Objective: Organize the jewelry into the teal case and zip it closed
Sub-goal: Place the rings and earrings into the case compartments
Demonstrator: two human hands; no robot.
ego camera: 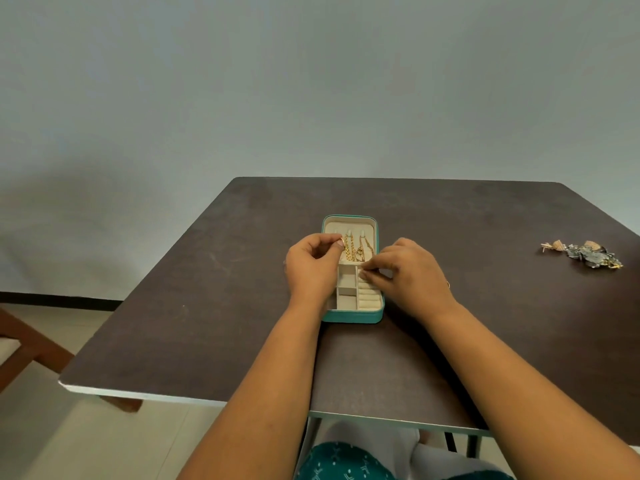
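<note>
In the middle of the tabletop (207, 306) we have the teal case (353, 317) lying open: stiff, light, best steadied by its rim. Our left hand (311, 268) pinches a small, slippery gold ring (341, 242); right-hand (412, 275) fingers (372, 271) press together at the ring slots. Loose jewelry (585, 256) waits near the right edge.

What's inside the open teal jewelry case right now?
Gold chains hang in the lid of the teal jewelry case; the visible cream compartments look empty. The left hand and right hand cover the rest.
</note>
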